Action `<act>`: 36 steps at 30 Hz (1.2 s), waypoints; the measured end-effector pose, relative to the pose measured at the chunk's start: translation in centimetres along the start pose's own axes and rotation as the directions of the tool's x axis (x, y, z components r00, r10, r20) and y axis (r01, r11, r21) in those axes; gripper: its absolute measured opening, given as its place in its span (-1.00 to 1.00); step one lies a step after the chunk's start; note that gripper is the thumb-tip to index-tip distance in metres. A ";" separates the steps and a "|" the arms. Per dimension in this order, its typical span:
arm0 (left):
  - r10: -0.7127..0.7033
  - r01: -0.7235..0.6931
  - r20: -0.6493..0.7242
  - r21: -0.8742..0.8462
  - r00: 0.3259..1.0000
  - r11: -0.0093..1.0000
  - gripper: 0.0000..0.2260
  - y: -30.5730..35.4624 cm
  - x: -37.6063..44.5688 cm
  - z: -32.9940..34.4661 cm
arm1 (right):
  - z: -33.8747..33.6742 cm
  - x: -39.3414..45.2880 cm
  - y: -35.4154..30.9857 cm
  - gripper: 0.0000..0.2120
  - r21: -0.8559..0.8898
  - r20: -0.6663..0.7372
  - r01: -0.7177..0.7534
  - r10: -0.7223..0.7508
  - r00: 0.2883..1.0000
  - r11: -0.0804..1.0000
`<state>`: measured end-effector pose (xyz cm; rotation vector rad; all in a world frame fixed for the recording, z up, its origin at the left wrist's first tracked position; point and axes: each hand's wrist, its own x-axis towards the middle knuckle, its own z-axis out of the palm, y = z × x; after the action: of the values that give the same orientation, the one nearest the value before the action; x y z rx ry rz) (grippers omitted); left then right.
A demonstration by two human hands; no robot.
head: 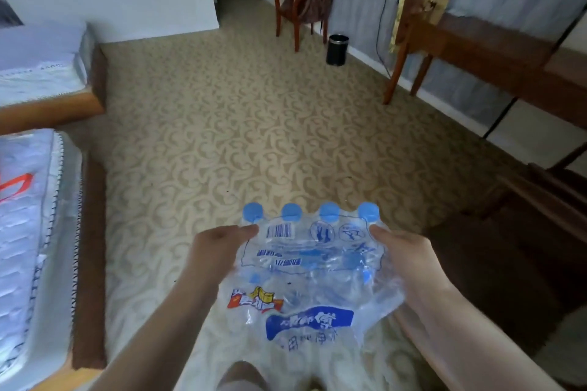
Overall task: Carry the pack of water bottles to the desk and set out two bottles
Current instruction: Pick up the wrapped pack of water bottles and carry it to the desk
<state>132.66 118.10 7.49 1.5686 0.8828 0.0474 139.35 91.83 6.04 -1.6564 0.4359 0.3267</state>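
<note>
Four blue caps (pixel 310 212) in a row along the far edge of one shrink-wrapped pack of water bottles (pixel 305 276), carried in mid-air above patterned beige carpet (pixel 241 124). Two bare hands at work, one per side. Left hand (pixel 216 251) pressed flat against the pack's left edge, fingers (pixel 244 229) extended nearly straight and close together, tips just under the leftmost cap. Right hand (pixel 409 260) mirrored on the right edge, fingers (pixel 386 234) likewise stretched forward against the wrap, tips touching the plastic just below the rightmost cap. Pack squeezed between the two palms rather than gripped by curled fingers; thumbs hidden behind the wrap, position impossible to tell. Loose, crumpled film with blue and red print sagging toward the camera between the forearms. More bottles dimly visible through the wrap, number unclear. Two mattresses (pixel 28 219) on wooden frames at left. One wooden armchair (pixel 305 0) against the far wall, one small black bin (pixel 337 49) beside it. One dark wooden desk (pixel 495 51) along the right wall, well apart from the pack.
</note>
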 end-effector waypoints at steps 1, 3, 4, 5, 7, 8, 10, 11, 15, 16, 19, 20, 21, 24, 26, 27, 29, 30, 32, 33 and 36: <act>0.005 -0.005 0.004 -0.003 1.000 1.000 -0.88 0.9 1.5 0.3 | 0.7 1.6 -1.0 -0.43 0.011 -0.002 -0.018 0.018 1.000 1.000; 0.029 -0.029 0.018 0.039 0.999 0.999 -0.91 2.7 5.1 1.0 | 2.2 4.7 -3.2 -0.42 0.023 -0.008 -0.037 0.038 0.999 0.999; 0.038 -0.040 0.029 0.059 0.999 0.997 -0.90 3.6 7.1 1.4 | 3.0 6.4 -4.1 -0.35 0.024 -0.009 -0.047 0.048 0.999 0.999; 0.040 -0.042 0.033 0.065 0.999 0.997 -0.90 4.7 9.1 1.9 | 3.7 8.1 -4.9 -0.31 0.020 -0.008 -0.051 0.052 0.999 0.998; 0.029 -0.033 0.053 0.080 0.998 0.996 -0.88 6.9 13.1 2.7 | 5.3 11.3 -6.2 -0.31 0.012 -0.015 -0.069 0.069 0.998 0.998; 0.029 -0.036 0.075 0.089 0.997 0.995 -0.87 8.0 15.1 3.2 | 6.2 12.9 -6.8 -0.36 0.012 -0.036 -0.085 0.085 0.996 0.996; 0.034 -0.047 0.114 0.110 0.993 0.993 -0.88 10.4 19.1 4.0 | 7.8 15.7 -8.4 -0.51 0.018 -0.088 -0.112 0.113 0.990 0.994; 0.035 -0.051 0.137 0.119 0.990 0.992 -0.89 11.8 21.0 4.5 | 8.4 17.1 -9.2 -0.55 0.021 -0.109 -0.122 0.124 0.986 0.992; 0.067 -0.099 0.216 0.140 0.974 0.985 -0.89 17.9 28.3 7.7 | 10.2 22.5 -12.5 -0.46 0.058 -0.198 -0.127 0.136 0.971 0.990; 0.073 -0.109 0.227 0.150 0.971 0.983 -0.89 19.3 29.8 8.7 | 10.5 23.5 -13.4 -0.47 0.072 -0.220 -0.127 0.140 0.965 0.989; 0.079 -0.127 0.277 0.161 0.958 0.979 -0.93 22.9 34.0 12.3 | 10.6 27.2 -15.9 -0.43 0.157 -0.237 -0.127 0.162 0.958 0.979; 0.077 -0.131 0.289 0.172 0.954 0.976 -0.91 24.0 35.4 13.6 | 10.3 28.8 -16.6 -0.41 0.177 -0.245 -0.123 0.165 0.955 0.976; 0.073 -0.133 0.302 0.182 0.951 0.974 -0.88 24.8 36.8 15.0 | 10.0 30.5 -17.4 -0.42 0.195 -0.251 -0.119 0.167 0.953 0.974; 0.060 -0.138 0.329 0.221 0.942 0.966 -0.85 27.1 40.2 19.5 | 8.6 36.1 -19.7 -0.45 0.218 -0.280 -0.092 0.152 0.948 0.972; 0.075 -0.147 0.337 0.195 0.939 0.970 -0.84 28.6 42.4 22.4 | 7.3 39.7 -21.1 -0.52 0.215 -0.296 -0.088 0.151 0.943 0.973; 0.081 -0.152 0.340 0.189 0.937 0.970 -0.83 29.4 43.4 23.8 | 6.8 41.3 -21.9 -0.61 0.205 -0.306 -0.089 0.150 0.940 0.975; 0.073 -0.154 0.367 0.196 0.927 0.969 -0.82 31.4 45.1 26.6 | 5.9 44.4 -23.7 -0.66 0.180 -0.313 -0.102 0.156 0.937 0.978; 0.068 -0.149 0.380 0.186 0.922 0.971 -0.81 32.4 46.0 28.1 | 5.4 46.1 -24.7 -0.64 0.177 -0.312 -0.096 0.148 0.939 0.980; 0.074 -0.148 0.385 0.167 0.920 0.975 -0.82 34.1 48.1 30.8 | 4.4 49.2 -26.6 -0.62 0.166 -0.317 -0.083 0.133 0.939 0.983; 0.075 -0.152 0.388 0.172 0.919 0.973 -0.84 34.9 49.1 32.0 | 4.1 50.7 -27.6 -0.64 0.161 -0.323 -0.075 0.125 0.938 0.984; 0.063 -0.138 0.389 0.169 0.919 0.976 -0.88 37.6 52.6 35.5 | 3.4 55.0 -30.6 -0.75 0.158 -0.326 -0.068 0.117 0.938 0.985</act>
<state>206.36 120.03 8.35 1.7278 0.5082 -0.2710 202.37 93.05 7.57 -1.5535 0.7779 0.0774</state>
